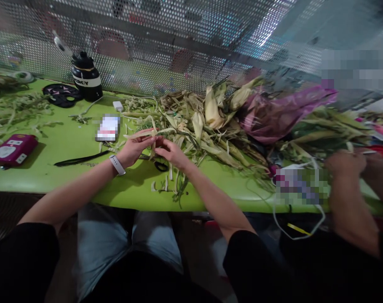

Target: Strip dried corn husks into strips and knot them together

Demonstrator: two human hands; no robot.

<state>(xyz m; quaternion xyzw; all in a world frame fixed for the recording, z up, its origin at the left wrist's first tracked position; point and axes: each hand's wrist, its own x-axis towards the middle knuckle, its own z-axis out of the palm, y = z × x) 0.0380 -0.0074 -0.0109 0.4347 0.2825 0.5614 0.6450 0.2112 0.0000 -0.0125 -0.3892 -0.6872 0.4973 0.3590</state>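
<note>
Forearms reaching forward, left hand and right hand close together, fingers pinched

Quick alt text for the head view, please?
The left hand and right hand pinch a pale husk strip over a green table, beside a pile of corn husks. At the far right is another person's hand.
</note>
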